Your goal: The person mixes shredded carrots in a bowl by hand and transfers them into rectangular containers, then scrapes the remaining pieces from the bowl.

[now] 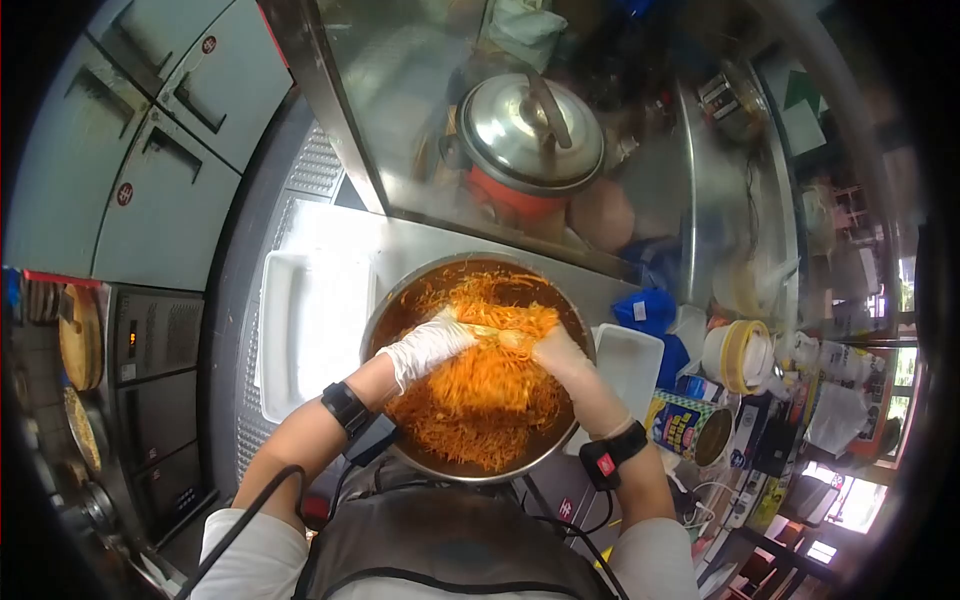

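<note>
A large metal bowl (372, 345) holds a heap of shredded orange strands (480, 385) that look like seasoned carrot. My left hand (438, 345), in a white glove, is inside the bowl with its fingers closed on a clump of the shreds. On the other side of the same clump, my right hand (562, 355), in a thin pale glove, also grips it. Between the hands runs a paler, yellowish strip that I cannot make out clearly. Strands cover the fingertips of both hands.
White tubs stand left (268, 345) and right (648, 355) of the bowl. Behind a glass panel (400, 130) sits a lidded red pot (535, 125). To the right are a tin can (710, 435) and a yellow-rimmed tub (738, 357). Steel cabinets (170, 190) line the left.
</note>
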Tool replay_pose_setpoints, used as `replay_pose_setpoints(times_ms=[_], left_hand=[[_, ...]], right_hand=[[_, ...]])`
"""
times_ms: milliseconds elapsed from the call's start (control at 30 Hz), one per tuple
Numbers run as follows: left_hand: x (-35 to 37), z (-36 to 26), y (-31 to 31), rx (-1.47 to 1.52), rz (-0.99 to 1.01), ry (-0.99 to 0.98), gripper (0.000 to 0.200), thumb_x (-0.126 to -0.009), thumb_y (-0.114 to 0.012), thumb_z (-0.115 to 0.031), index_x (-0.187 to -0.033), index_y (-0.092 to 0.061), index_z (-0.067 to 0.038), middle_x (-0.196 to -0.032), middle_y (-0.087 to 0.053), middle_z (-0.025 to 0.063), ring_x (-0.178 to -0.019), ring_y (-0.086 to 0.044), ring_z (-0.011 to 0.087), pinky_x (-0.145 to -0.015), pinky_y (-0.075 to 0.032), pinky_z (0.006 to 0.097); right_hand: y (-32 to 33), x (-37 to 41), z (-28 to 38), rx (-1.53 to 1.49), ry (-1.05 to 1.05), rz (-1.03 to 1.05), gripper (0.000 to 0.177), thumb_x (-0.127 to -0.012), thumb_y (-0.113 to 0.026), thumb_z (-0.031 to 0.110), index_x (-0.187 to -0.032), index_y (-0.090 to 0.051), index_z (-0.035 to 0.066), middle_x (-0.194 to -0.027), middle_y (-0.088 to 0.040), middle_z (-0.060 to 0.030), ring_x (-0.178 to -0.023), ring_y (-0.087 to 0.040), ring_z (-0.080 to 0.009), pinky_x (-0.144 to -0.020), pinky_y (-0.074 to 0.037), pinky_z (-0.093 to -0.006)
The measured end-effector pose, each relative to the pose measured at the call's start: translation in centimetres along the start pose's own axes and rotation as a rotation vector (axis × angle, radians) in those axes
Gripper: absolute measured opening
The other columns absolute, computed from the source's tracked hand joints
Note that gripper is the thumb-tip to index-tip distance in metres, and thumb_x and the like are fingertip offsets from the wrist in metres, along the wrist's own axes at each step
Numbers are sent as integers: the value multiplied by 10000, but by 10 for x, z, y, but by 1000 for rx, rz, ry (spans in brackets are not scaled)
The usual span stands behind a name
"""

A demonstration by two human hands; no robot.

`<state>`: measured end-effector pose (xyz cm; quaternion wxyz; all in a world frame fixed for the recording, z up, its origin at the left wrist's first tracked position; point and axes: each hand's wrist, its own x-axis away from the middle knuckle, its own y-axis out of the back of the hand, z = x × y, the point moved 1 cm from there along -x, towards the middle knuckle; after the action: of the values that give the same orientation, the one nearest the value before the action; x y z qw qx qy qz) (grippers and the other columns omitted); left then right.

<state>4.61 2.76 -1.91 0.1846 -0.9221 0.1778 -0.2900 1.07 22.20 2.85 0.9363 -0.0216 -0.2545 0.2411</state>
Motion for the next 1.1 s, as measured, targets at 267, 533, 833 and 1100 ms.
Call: replay_pose_setpoints(times_ms=[267,533,833,1100], left_hand=[[47,-32,-20,-150,-112,-106,586,-810,-638,7,-1337,-385,-37,-1262,-530,84,-1137,-516,186,-960,-435,302],[49,-19,1,-516,-133,-173,554,-873,-605,-55,-1379,-379,-64,-1268,-522,99,-1143,-510,196,-952,-441,303],[-2,4,-8,15,12,-158,825,-776,-706,9,-1449,-233,-58,-1307,-511,115,-1109,-536,202,-933,-459,299],[26,-29,-27,-602,50,-69,541,-810,-727,-208,-1278,-503,-50,-1181,-606,128,-1087,-558,212,-895,-462,324]], right_hand=[[6,37,-28,-23,156,-176,553,-787,-659,-52,-1300,-464,19,-1250,-547,-88,-1147,-529,-203,-964,-451,-331],[15,29,-30,277,261,-108,445,-799,-647,-15,-1230,-563,59,-1178,-600,-76,-1097,-553,-190,-942,-450,-316],[13,-46,-85,256,44,-9,680,-723,-775,160,-1322,-477,37,-1283,-550,-101,-1181,-504,-213,-1024,-377,-326],[21,36,-43,43,245,-126,639,-687,-691,-89,-1278,-462,-5,-1236,-552,-94,-1153,-520,-191,-972,-435,-333]])
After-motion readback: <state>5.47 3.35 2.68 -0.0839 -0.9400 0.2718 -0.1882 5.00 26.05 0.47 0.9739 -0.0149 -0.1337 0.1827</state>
